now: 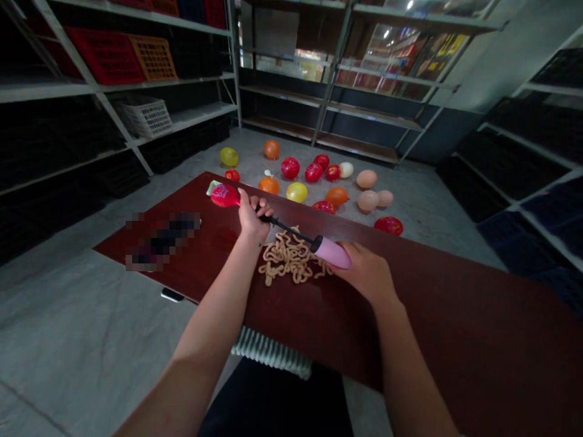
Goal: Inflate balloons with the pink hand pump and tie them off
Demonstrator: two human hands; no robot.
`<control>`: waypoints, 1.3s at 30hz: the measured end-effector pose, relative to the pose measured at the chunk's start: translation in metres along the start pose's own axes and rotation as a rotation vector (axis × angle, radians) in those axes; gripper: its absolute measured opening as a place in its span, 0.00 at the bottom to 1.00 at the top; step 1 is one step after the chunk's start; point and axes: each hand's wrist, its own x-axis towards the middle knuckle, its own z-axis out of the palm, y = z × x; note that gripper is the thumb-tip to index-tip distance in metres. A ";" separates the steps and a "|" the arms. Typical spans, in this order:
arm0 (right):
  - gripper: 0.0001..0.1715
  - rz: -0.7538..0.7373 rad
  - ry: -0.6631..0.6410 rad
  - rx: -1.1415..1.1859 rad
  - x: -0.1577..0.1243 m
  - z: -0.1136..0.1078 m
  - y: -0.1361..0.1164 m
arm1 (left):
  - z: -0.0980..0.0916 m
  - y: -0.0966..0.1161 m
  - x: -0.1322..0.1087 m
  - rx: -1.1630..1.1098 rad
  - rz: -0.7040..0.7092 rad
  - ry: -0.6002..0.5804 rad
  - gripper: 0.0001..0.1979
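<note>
My left hand [253, 217] is closed around the front end of a hand pump [291, 232], where a small red balloon [225, 195] sits on the nozzle, partly inflated. My right hand [367, 272] grips the pump's pink handle [334, 252], with the black rod drawn out between the two hands. Under the pump, on the dark red table [455, 328], lies a heap of several limp beige balloons [289, 262].
Several inflated balloons, red [290, 167], orange [337, 196], yellow [296, 192] and beige [367, 201], lie on the grey floor beyond the table. Metal shelving with crates [107, 56] and a white basket [144, 116] lines the walls. A blurred patch [159, 240] covers part of the table.
</note>
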 end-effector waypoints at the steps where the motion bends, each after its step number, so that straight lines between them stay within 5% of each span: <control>1: 0.26 -0.007 0.022 -0.026 0.000 0.002 0.000 | 0.000 -0.001 -0.001 0.007 -0.002 -0.005 0.30; 21: 0.21 -0.002 0.045 -0.025 -0.001 0.017 -0.038 | 0.002 -0.058 -0.030 0.369 -0.059 0.114 0.23; 39: 0.28 0.029 0.151 -0.087 0.014 0.023 -0.011 | -0.014 -0.019 0.017 0.293 0.145 0.087 0.24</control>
